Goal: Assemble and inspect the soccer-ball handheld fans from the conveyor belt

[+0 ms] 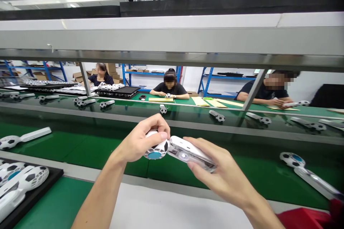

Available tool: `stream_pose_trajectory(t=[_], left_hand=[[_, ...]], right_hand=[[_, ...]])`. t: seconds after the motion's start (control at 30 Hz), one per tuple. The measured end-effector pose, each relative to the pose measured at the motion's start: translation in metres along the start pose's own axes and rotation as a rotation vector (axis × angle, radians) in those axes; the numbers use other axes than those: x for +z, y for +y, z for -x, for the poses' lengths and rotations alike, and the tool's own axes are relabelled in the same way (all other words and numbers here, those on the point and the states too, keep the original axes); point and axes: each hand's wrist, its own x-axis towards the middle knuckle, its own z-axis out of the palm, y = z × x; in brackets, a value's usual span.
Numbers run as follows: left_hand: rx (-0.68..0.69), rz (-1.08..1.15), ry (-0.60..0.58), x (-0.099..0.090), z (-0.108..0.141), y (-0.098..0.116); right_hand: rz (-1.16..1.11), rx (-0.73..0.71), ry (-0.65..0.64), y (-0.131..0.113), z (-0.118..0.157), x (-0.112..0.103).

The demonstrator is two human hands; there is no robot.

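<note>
our left hand [142, 137] grips the football-patterned head and our right hand [217, 168] clamps the handle of one white device [185, 150] — held above the green belt [99, 154] (white paper [172, 207] nearer us).

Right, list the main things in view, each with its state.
Football-patterned device, held in both hands, sloping down rightward
Left hand, closed on its ball end
Right hand, gripping its long end
Black tray, loaded
White sheet, spread beneath the hands
Left loose device, lying unheld
Right loose device, lying unheld
Upper rack, loaded
</note>
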Motion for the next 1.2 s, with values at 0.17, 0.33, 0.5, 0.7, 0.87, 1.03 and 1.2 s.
stream_pose_trajectory(t=[0.17, 0.33, 0.5, 0.7, 0.87, 1.03, 1.2], left_hand=[[0.017, -0.015, 0.023, -0.001, -0.002, -0.003], [0.043, -0.012, 0.010, -0.001, -0.002, -0.003], [0.045, -0.003, 0.045, -0.001, -0.003, -0.003], [0.054, -0.058, 0.043, 0.003, -0.002, -0.001], [-0.044, -0.107, -0.051, 0.009, -0.002, 0.002], [-0.024, -0.084, -0.059, 0.011, -0.003, 0.000], [-0.016, -0.078, -0.063, 0.013, -0.003, -0.001]], right_hand=[[-0.075, 0.058, -0.093, -0.004, 0.000, -0.005], [-0.107, 0.098, -0.150, -0.003, -0.002, -0.007], [-0.124, 0.106, -0.179, -0.003, -0.002, -0.009], [-0.034, 0.105, -0.107, -0.006, -0.004, 0.006], [0.060, 0.190, -0.155, -0.008, -0.005, 0.009], [0.103, 0.242, -0.218, -0.010, -0.003, 0.001], [0.124, 0.222, -0.214, -0.008, -0.002, 0.000]])
